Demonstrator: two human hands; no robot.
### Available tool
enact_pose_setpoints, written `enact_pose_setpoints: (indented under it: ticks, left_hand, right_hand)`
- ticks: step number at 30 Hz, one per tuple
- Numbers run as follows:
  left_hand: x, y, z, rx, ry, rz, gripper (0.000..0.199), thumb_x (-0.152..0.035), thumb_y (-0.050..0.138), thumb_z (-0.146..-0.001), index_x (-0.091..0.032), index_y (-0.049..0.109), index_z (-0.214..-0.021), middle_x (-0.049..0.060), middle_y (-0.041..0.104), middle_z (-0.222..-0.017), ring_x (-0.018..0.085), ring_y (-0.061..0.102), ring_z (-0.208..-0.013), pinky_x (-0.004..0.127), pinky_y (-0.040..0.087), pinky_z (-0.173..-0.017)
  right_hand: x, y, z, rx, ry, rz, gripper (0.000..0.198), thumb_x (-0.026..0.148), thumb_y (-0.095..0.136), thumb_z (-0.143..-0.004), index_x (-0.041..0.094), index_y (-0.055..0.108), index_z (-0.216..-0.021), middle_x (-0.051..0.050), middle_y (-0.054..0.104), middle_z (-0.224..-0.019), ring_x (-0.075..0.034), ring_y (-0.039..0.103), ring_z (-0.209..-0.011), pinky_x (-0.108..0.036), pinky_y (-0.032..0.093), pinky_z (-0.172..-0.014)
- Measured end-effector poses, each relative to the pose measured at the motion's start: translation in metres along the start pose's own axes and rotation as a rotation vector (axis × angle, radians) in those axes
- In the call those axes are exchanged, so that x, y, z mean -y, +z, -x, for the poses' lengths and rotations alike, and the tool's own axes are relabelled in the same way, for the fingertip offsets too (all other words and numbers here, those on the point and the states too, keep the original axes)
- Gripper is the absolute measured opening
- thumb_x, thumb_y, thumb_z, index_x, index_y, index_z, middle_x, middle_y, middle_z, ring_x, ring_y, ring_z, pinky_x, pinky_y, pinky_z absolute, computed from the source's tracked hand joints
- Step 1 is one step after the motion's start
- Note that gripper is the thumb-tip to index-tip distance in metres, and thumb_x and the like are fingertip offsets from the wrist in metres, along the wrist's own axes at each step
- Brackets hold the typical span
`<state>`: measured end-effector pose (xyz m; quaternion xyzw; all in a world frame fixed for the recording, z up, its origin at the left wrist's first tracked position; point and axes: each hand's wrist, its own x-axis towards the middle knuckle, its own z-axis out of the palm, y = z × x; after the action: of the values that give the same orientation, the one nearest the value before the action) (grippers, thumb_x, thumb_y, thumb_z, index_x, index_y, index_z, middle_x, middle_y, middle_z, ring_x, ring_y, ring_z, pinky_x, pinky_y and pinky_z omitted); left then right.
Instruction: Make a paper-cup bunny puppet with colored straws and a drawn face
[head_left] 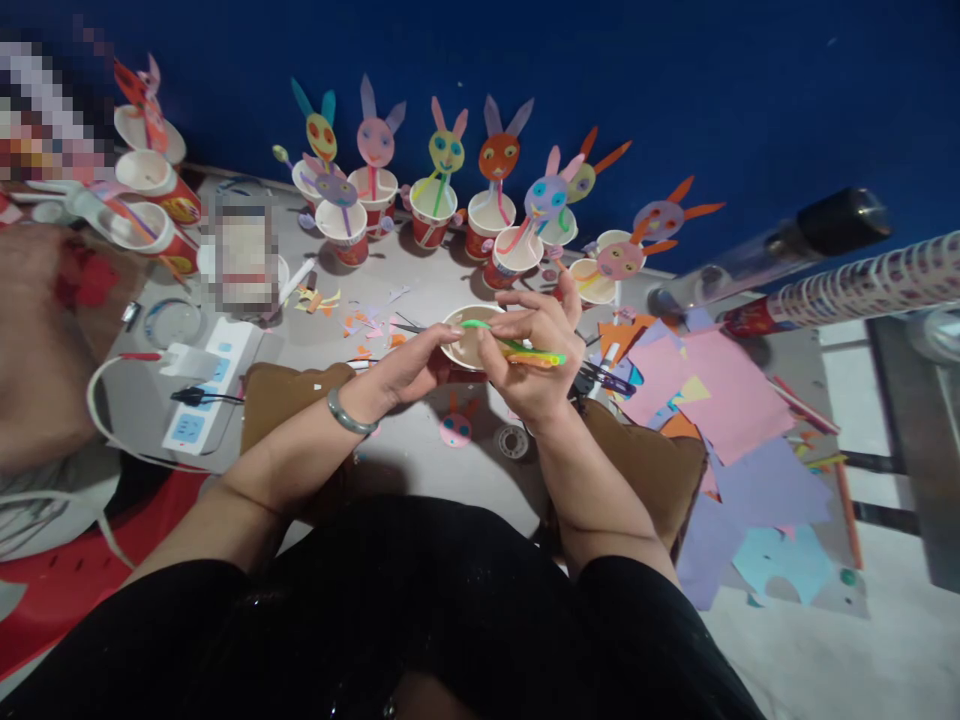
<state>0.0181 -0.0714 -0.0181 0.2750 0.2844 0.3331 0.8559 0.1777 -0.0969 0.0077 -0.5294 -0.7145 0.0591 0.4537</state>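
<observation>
My left hand (416, 372), with a bangle at its wrist, is closed on the side of a white-lined paper cup (466, 350), its thumb over the rim. The cup tilts so that its inside faces me. My right hand (536, 350) pinches thin green and yellow-orange strips (536, 354). One green end reaches over the cup's mouth; whether it touches the inside I cannot tell. Below the cup lies a pink paper rabbit face (455, 430) with blue eyes. A small tape roll (513, 442) is to its right.
Several cups bearing paper rabbit heads (499, 158) line the blue wall. Coloured paper sheets (739, 395) and dark-handled scissors (609, 379) lie right, near a long stack of cups (862, 290). At left are a power strip (212, 385) and another person's arm (45, 350).
</observation>
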Motion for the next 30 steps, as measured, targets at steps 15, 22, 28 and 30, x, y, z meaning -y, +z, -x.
enact_pose_setpoints:
  ticks: [15,22,28,30]
  left_hand:
    - [-0.001,0.002,0.002,0.045,0.002,0.017,0.037,-0.040,0.070,-0.077,-0.016,0.070,-0.105,0.011,0.077,-0.103,0.031,0.069,-0.114,0.047,0.056,-0.098]
    - [0.001,0.002,0.000,0.023,0.024,-0.021,0.041,-0.040,0.068,-0.078,-0.015,0.069,-0.111,0.011,0.077,-0.108,0.030,0.070,-0.111,0.047,0.055,-0.099]
    - [0.003,0.001,-0.001,0.010,0.023,-0.050,0.044,-0.040,0.074,-0.076,-0.015,0.070,-0.113,0.011,0.076,-0.112,0.030,0.068,-0.109,0.045,0.056,-0.092]
    - [0.004,0.000,-0.001,0.004,0.008,-0.030,0.043,-0.041,0.075,-0.076,-0.016,0.071,-0.111,0.010,0.077,-0.109,0.028,0.068,-0.105,0.044,0.056,-0.089]
  right_hand:
    - [-0.006,0.001,0.003,0.034,-0.028,0.053,0.009,0.030,0.062,-0.090,0.029,0.060,-0.082,-0.002,0.071,-0.085,-0.031,0.071,-0.110,-0.074,0.028,-0.124]
    - [-0.006,-0.005,-0.004,0.071,-0.087,-0.032,0.010,0.034,0.070,-0.089,0.030,0.069,-0.098,-0.001,0.073,-0.092,-0.026,0.071,-0.101,-0.065,0.026,-0.129]
    - [-0.011,-0.010,-0.006,0.114,-0.117,-0.121,0.001,0.030,0.074,-0.087,0.030,0.074,-0.086,0.002,0.073,-0.082,-0.024,0.071,-0.095,-0.064,0.034,-0.125]
    - [-0.013,-0.010,-0.006,0.119,-0.121,-0.122,0.002,0.029,0.074,-0.086,0.030,0.072,-0.085,0.001,0.072,-0.081,-0.025,0.071,-0.096,-0.064,0.035,-0.123]
